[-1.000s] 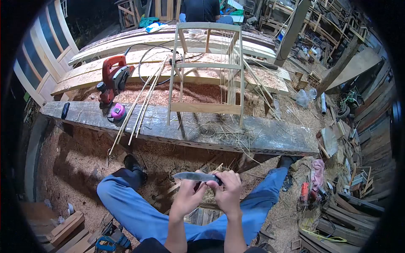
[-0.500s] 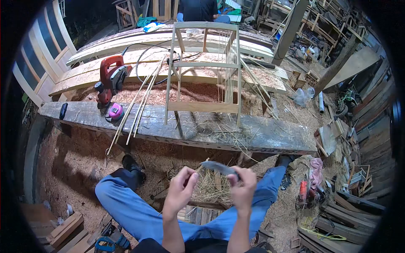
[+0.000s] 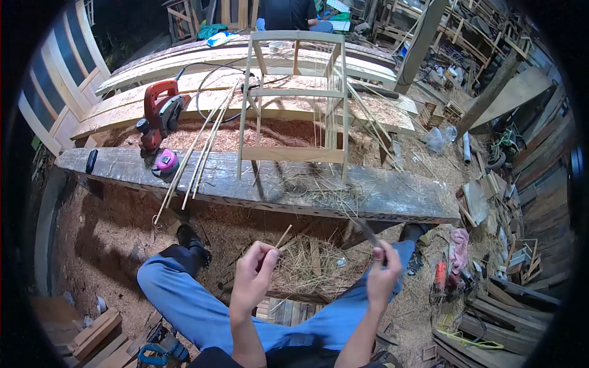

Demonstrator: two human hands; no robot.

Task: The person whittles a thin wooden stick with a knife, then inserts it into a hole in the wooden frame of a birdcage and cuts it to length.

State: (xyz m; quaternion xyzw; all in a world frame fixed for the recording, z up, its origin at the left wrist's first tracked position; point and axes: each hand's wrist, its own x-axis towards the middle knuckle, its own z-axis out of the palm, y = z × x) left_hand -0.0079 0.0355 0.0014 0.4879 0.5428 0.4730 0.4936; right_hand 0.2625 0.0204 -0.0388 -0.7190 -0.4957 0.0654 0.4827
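Between the thumb and fingers of my left hand (image 3: pixel 254 273) is a thin bamboo stick (image 3: pixel 284 235), its free end pointing up and right. My right hand (image 3: pixel 383 273) is closed on a knife (image 3: pixel 367 232), whose blade points up and left, apart from the stick. Beneath and between the hands lies a heap of shavings (image 3: pixel 307 264). Beyond them a wooden frame (image 3: pixel 293 154) stands on a dark plank bench (image 3: pixel 245 187). Several long thin strips (image 3: pixel 205 147) lean across the bench to the left of the frame.
A red power planer (image 3: pixel 161 113) and a pink tape roll (image 3: pixel 166 161) are at the bench's left. Boards (image 3: pixel 110 116) lie behind it. A person (image 3: pixel 288 13) sits at the back. On the right floor is a red power tool (image 3: pixel 440 276); a blue tool (image 3: pixel 153 354) lies lower left.
My right hand and the knife have moved right, away from the left hand. The blade has turned more upright. My left hand has shifted slightly left, and the stick shows more clearly.
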